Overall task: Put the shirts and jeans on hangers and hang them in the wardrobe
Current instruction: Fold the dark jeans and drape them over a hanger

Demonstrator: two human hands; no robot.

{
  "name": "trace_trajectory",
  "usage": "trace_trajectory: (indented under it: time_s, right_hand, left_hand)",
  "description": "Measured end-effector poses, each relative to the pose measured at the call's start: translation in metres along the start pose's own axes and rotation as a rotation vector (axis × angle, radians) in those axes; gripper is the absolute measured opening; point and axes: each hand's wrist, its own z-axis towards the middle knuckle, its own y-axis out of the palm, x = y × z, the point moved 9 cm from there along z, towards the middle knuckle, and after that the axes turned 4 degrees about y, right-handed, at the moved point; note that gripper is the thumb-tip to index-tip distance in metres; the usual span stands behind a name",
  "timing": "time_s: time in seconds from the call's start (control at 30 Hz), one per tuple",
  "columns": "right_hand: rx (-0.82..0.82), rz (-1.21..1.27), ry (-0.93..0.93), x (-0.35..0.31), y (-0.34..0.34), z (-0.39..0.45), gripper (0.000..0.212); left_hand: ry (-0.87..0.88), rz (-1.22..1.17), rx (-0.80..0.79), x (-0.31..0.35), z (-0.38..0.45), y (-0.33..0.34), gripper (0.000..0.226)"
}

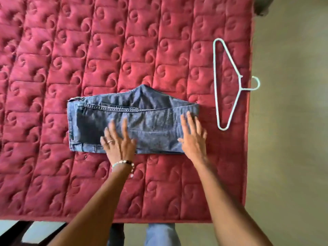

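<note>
Red quilted bed, folded jeans — both hands flat, fingers straight, hanger beside.

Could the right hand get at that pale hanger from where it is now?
Probably yes: the right hand rests flat on the folded jeans, holding nothing, and only bare quilt lies between it and the hanger.

Beaded bracelet, ring, perhaps jeans-clad legs
</note>
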Motion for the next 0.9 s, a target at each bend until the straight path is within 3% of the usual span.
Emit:
trace_trajectory:
  time_s: [0.07, 0.17, 0.23, 0.27, 0.33, 0.4, 0.47, 0.53, 0.73, 0.83, 0.9]
  right_hand:
    - [-0.1, -0.012, -0.007, 0.005, 0.022, -0.001, 0.083]
    - [-0.27, 0.021, -0.047, 0.014, 0.038, 0.006, 0.074]
    - [-0.232, 0.254, -0.042, 0.023, 0.023, 0.02, 0.06]
    - [-0.129, 0.458, 0.0, 0.033, 0.008, 0.028, 0.047]
    - [0.199, 0.748, 0.216, 0.08, -0.019, 0.037, 0.03]
    - [0.431, 0.71, 0.513, 0.131, -0.031, 0.033, 0.026]
    - [0.389, 0.622, 0.811, 0.173, -0.021, 0.031, 0.03]
    - [0.238, 0.549, 0.943, 0.197, -0.009, 0.035, 0.038]
    - [0.139, 0.688, 0.888, 0.213, 0.0, 0.064, 0.025]
    - [0.184, 0.994, 0.952, 0.203, 0.001, 0.051, 0.031]
    - [0.209, 1.205, 0.888, 0.185, -0.005, 0.038, 0.043]
  left_hand:
    - [0.18, 0.193, -0.184, 0.027, 0.006, 0.027, 0.078]
    - [0.09, 0.203, -0.352, 0.034, 0.021, 0.043, 0.085]
    - [0.052, 0.202, -0.384, 0.042, 0.028, 0.043, 0.084]
    - [0.034, 0.205, -0.395, 0.046, 0.029, 0.042, 0.082]
    - [-0.02, 0.152, -0.37, 0.054, 0.034, 0.032, 0.073]
    - [-0.008, 0.074, -0.297, 0.068, 0.041, 0.02, 0.053]
    - [0.078, 0.025, -0.239, 0.088, 0.046, 0.011, 0.038]
    - [0.158, -0.035, -0.202, 0.106, 0.048, 0.008, 0.036]
    - [0.121, -0.211, -0.225, 0.113, 0.048, 0.02, 0.041]
    - [0.118, -0.297, -0.26, 0.108, 0.042, 0.024, 0.039]
    - [0.135, -0.328, -0.275, 0.105, 0.038, 0.023, 0.037]
